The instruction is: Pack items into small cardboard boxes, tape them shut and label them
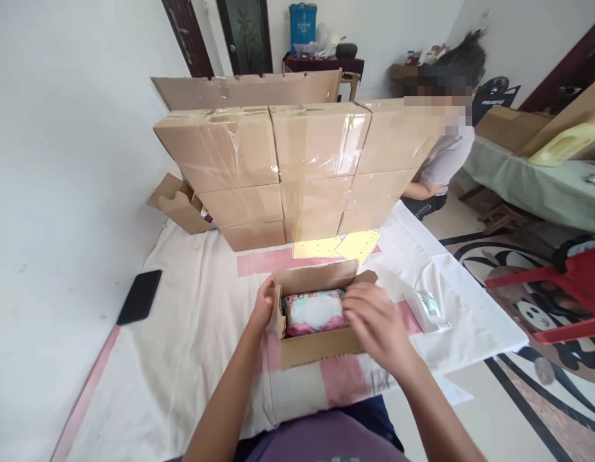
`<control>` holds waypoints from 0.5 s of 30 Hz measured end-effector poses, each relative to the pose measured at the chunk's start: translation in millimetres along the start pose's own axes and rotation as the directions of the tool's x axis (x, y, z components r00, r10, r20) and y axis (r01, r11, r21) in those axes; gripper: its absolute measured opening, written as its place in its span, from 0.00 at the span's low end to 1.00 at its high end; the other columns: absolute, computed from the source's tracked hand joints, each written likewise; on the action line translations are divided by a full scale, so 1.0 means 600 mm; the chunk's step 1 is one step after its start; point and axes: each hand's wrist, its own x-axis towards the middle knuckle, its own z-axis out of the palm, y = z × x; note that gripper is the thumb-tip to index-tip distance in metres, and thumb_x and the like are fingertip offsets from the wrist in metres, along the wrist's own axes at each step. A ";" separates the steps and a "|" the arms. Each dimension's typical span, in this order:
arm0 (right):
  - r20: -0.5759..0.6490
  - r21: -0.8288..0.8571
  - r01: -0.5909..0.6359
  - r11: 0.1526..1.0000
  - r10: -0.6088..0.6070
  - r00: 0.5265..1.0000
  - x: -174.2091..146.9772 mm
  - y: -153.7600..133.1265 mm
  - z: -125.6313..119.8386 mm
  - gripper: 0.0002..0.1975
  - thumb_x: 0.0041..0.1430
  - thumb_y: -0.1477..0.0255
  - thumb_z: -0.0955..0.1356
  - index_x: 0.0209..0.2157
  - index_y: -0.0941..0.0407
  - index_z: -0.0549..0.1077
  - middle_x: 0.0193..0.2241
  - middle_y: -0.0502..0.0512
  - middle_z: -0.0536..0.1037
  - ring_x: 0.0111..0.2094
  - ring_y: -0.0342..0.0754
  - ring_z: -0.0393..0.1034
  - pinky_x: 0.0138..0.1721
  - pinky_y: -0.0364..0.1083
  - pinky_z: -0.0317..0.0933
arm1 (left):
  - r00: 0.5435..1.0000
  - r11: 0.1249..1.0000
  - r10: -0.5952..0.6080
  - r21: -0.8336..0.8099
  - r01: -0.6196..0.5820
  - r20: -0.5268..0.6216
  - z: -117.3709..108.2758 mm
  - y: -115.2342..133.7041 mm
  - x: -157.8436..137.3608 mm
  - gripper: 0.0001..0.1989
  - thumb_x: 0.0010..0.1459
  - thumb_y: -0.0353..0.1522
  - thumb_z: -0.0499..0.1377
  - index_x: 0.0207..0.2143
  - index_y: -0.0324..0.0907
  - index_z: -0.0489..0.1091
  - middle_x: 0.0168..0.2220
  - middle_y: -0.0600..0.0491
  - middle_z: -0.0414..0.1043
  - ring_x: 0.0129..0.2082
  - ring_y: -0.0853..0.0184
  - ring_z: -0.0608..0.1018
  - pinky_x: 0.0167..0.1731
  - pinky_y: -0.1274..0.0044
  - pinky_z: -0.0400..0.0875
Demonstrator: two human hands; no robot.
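Note:
A small open cardboard box (310,350) sits on the white and pink cloth right in front of me. Inside it lies a pink pack with a white oval lid (313,311). My left hand (263,305) grips the box's left flap and wall. Blurred, my right hand (374,321) hovers over the box's right end, fingers spread, touching the pack's edge or the right flap; which one I cannot tell.
Taped cardboard boxes (297,173) are stacked in a wall behind the open box. A black phone (140,296) lies at the left, a tape dispenser (426,311) at the right. A person sits behind the stack at right. A red chair (567,289) stands far right.

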 end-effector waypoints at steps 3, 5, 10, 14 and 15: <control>-0.468 0.359 -0.247 0.900 0.402 0.787 -0.094 0.046 -0.008 0.18 0.72 0.63 0.60 0.57 0.52 0.72 0.53 0.61 0.77 0.57 0.56 0.70 0.58 0.60 0.64 | 0.997 0.999 0.023 0.023 -0.025 0.069 -0.002 0.015 -0.024 0.41 0.39 0.55 0.73 0.51 0.43 0.73 0.50 0.44 0.77 0.50 0.53 0.78 0.49 0.68 0.73; -0.314 0.566 -0.342 0.750 0.580 0.752 -0.124 0.072 0.011 0.26 0.73 0.56 0.57 0.65 0.51 0.65 0.62 0.62 0.71 0.64 0.58 0.65 0.62 0.63 0.61 | 0.997 0.998 0.027 0.060 -0.032 0.078 0.001 0.021 -0.033 0.33 0.47 0.48 0.72 0.52 0.43 0.72 0.50 0.46 0.77 0.49 0.55 0.78 0.49 0.69 0.73; 0.118 0.545 -0.343 0.765 0.335 0.935 -0.107 0.084 0.042 0.37 0.70 0.45 0.50 0.56 0.50 0.77 0.69 0.55 0.63 0.72 0.59 0.51 0.71 0.65 0.46 | 0.992 0.984 0.119 0.128 -0.123 0.041 0.004 0.030 -0.045 0.28 0.51 0.52 0.68 0.48 0.44 0.73 0.50 0.47 0.75 0.52 0.57 0.76 0.53 0.68 0.70; 0.145 0.467 -0.308 0.829 0.272 0.951 -0.104 0.084 0.026 0.40 0.69 0.43 0.49 0.53 0.51 0.80 0.67 0.57 0.66 0.71 0.63 0.51 0.71 0.67 0.44 | 0.985 0.971 0.155 0.170 -0.165 0.074 -0.001 0.039 -0.060 0.30 0.55 0.60 0.58 0.37 0.43 0.75 0.52 0.44 0.73 0.56 0.53 0.74 0.56 0.64 0.67; 0.140 0.472 -0.286 0.834 0.249 0.958 -0.108 0.085 0.023 0.41 0.67 0.41 0.49 0.56 0.50 0.78 0.68 0.58 0.65 0.72 0.63 0.50 0.71 0.67 0.44 | 0.987 0.970 0.142 0.186 -0.154 0.078 -0.002 0.041 -0.063 0.27 0.57 0.58 0.58 0.36 0.43 0.75 0.52 0.44 0.73 0.56 0.53 0.74 0.56 0.64 0.67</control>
